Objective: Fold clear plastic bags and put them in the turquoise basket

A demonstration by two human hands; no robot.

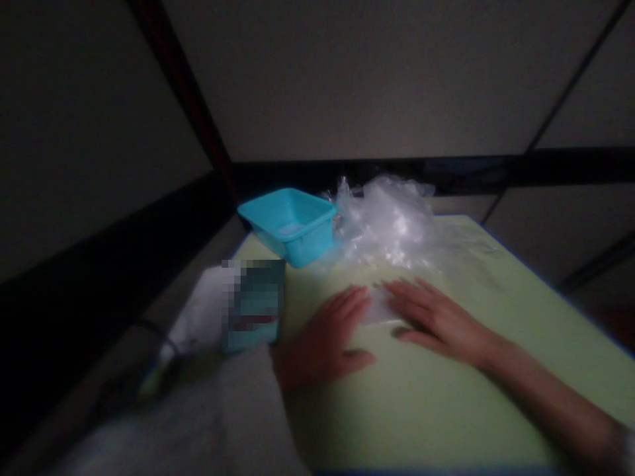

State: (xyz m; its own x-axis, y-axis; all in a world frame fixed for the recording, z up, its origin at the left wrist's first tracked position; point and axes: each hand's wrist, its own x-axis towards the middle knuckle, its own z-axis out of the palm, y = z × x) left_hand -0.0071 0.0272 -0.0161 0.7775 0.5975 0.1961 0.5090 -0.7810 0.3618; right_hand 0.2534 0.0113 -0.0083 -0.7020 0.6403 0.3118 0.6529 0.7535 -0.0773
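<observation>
Plastic sheet (380, 307), near edge crosswise, lies between uncurled left hand (332, 334) and right hand (439, 322).

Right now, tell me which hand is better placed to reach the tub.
The left hand, probably: it lies nearer the tub, which stands toward the far left of the table. The right hand is farther off, to the right. Both look open, palms down.

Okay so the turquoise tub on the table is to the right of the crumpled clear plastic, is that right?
Wrong side: the head view shows the turquoise tub on the table to the left of the crumpled clear plastic.
</observation>
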